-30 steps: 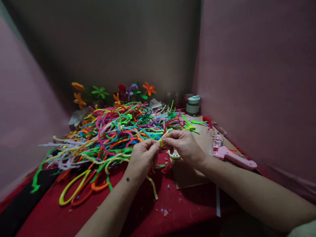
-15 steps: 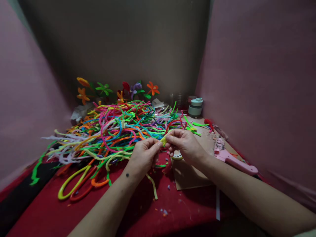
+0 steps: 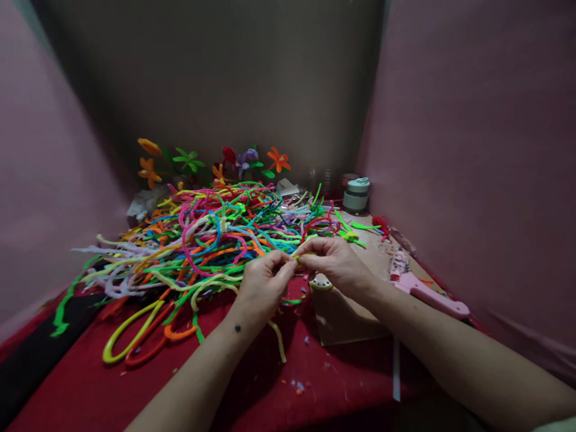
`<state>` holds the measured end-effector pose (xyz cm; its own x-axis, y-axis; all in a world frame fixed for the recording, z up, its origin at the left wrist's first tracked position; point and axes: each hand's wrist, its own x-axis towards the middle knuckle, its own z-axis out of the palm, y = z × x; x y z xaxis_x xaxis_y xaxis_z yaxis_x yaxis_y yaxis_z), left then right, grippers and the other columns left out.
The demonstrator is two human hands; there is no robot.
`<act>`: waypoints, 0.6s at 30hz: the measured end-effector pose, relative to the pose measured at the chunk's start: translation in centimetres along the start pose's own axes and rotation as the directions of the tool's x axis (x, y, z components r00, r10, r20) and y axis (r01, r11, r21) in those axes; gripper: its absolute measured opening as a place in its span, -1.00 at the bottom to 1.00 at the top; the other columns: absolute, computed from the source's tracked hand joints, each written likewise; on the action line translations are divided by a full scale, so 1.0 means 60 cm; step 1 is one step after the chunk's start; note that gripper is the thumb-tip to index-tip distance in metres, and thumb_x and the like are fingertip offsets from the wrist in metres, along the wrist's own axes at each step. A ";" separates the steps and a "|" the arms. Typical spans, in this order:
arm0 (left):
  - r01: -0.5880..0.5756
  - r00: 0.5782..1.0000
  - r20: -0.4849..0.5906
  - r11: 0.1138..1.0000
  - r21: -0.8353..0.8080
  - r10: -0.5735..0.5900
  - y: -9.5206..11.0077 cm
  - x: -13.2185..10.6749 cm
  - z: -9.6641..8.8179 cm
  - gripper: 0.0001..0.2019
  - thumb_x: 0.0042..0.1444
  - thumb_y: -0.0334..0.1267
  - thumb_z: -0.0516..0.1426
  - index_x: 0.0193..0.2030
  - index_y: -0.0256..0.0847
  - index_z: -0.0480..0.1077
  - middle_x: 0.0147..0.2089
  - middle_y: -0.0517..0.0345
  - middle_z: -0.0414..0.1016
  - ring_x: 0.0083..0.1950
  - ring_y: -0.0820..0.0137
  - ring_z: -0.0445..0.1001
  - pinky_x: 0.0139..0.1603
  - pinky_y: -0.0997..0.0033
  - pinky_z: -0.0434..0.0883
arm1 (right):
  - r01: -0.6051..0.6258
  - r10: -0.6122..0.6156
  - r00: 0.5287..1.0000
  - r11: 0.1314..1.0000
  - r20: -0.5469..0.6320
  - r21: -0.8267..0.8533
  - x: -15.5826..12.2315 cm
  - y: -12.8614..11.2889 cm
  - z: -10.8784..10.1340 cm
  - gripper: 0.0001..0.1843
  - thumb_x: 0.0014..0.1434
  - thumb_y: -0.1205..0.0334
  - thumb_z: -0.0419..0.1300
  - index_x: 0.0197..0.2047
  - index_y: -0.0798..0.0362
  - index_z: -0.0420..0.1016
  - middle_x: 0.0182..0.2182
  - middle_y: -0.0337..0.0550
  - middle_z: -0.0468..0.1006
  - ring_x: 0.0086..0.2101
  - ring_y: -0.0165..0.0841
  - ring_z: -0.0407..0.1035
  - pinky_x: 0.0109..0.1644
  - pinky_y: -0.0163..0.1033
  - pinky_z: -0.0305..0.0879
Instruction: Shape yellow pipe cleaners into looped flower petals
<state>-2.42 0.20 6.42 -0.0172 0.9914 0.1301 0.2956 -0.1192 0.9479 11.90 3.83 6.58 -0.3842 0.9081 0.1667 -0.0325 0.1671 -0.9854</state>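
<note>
My left hand and my right hand meet in front of me, fingertips nearly touching. Between them a small piece of yellow pipe cleaner is pinched, mostly hidden by the fingers. Both thumbs press against the index fingers. A pale yellow pipe cleaner hangs down below my left hand; whether it joins the pinched piece I cannot tell. Just behind and left of my hands lies a big heap of many-coloured pipe cleaners. Under my right hand a round tape-like item shows in part.
A pink glue gun lies on the cardboard to the right. Farther back stands a lidded cup. Pipe-cleaner flowers line the back wall. Scraps dot the red cloth. Pink side walls flank the table.
My fingers have closed in over the yellow piece, so less of it shows now. My right fingertips have shifted slightly; my left hand has moved a little to the right.
</note>
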 end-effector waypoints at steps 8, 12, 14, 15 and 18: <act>0.061 0.995 0.089 0.994 -0.091 -0.052 0.005 0.006 -0.009 -0.78 -0.09 -0.13 0.14 -0.54 -0.27 0.31 -0.71 0.34 0.17 -0.68 0.60 0.08 -0.68 0.59 0.03 | -0.012 0.011 1.000 0.998 0.029 0.056 -0.002 -0.002 0.001 -0.91 -0.10 0.27 0.22 -0.48 0.13 0.48 -0.57 -0.26 0.43 -0.53 -0.49 0.26 -0.41 -0.33 0.19; 0.082 0.994 0.078 0.991 -0.105 -0.074 0.007 0.003 -0.007 -0.78 -0.11 -0.14 0.14 -0.56 -0.26 0.30 -0.72 0.34 0.16 -0.69 0.60 0.07 -0.68 0.59 0.03 | -0.018 0.017 1.000 0.999 0.025 0.040 -0.004 -0.006 0.003 -0.87 -0.09 0.23 0.23 -0.48 0.13 0.48 -0.60 -0.27 0.41 -0.55 -0.50 0.24 -0.45 -0.35 0.17; 0.078 0.994 0.080 0.991 -0.108 -0.070 0.007 0.002 -0.007 -0.77 -0.12 -0.13 0.15 -0.57 -0.26 0.30 -0.72 0.33 0.17 -0.69 0.59 0.08 -0.68 0.58 0.03 | -0.013 0.013 1.000 1.000 0.015 0.025 -0.005 -0.007 0.004 -0.87 -0.09 0.23 0.23 -0.48 0.13 0.48 -0.61 -0.28 0.39 -0.57 -0.51 0.22 -0.47 -0.37 0.14; 0.079 0.994 0.089 0.990 -0.116 -0.068 0.008 0.002 -0.007 -0.77 -0.11 -0.13 0.15 -0.57 -0.26 0.29 -0.72 0.33 0.17 -0.69 0.59 0.08 -0.68 0.58 0.03 | -0.013 0.013 1.000 1.000 0.009 0.021 -0.005 -0.008 0.005 -0.87 -0.09 0.23 0.23 -0.48 0.14 0.48 -0.61 -0.29 0.39 -0.57 -0.52 0.21 -0.49 -0.38 0.13; 0.099 0.989 0.126 0.983 -0.153 -0.080 0.008 0.003 -0.011 -0.76 -0.10 -0.13 0.15 -0.57 -0.25 0.28 -0.74 0.34 0.16 -0.71 0.59 0.07 -0.69 0.58 0.04 | -0.041 0.041 0.999 0.998 0.005 0.052 -0.005 -0.010 0.006 -0.85 -0.08 0.21 0.24 -0.49 0.14 0.46 -0.62 -0.29 0.39 -0.58 -0.53 0.21 -0.48 -0.38 0.14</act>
<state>-2.94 0.27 7.08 0.0797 0.9967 0.0159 0.1431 -0.0272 0.9893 11.71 3.31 7.09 -0.3902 0.9121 0.1260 -0.0650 0.1092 -0.9919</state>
